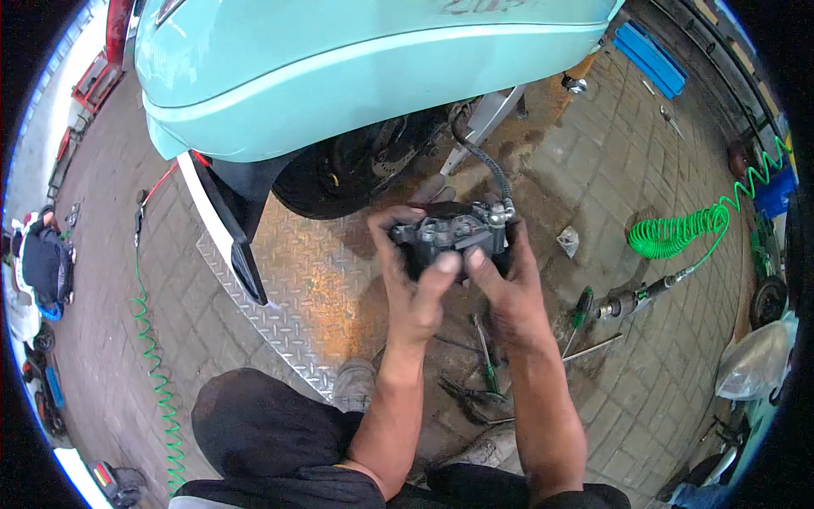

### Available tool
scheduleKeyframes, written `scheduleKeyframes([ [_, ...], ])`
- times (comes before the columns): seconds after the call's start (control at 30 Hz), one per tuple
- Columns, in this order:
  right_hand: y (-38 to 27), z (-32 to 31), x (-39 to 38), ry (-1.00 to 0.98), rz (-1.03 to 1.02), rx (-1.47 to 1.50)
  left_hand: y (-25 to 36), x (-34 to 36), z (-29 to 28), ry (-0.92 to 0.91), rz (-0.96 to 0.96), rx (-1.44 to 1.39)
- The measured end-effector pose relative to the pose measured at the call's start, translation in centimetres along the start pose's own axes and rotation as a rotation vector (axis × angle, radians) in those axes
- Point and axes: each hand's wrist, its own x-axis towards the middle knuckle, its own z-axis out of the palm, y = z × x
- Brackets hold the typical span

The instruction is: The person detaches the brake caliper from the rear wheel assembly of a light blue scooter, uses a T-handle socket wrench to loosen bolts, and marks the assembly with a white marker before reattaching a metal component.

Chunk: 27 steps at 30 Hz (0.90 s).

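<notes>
My left hand [407,288] and my right hand [509,288] grip a dark, grimy brake caliper [451,231] from either side, both thumbs pressing on its near face. A braided black hose [492,170] runs from the caliper's right end up under the mint-green body of a scooter [365,59]. Just behind is the scooter's black wheel [331,174] with a brake disc. Beneath my hands, green-handled screwdrivers [490,373] and dark tools lie on the ground.
A steel tread plate [271,288] lies at left on paving. At right are an air tool [627,301] on a green coiled hose [670,233], a small plastic bag [568,239] and a blue tray [649,58]. Another coiled hose [153,356] hangs at left, near parked scooters [47,267].
</notes>
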Motion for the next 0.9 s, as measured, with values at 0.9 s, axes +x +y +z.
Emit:
scheduleKeyframes([
  [0.9, -1.1, -0.9, 1.7, 0.170, -0.407, -0.950, 1.4, 2.6, -3.4, -0.245, -0.083, 0.089],
])
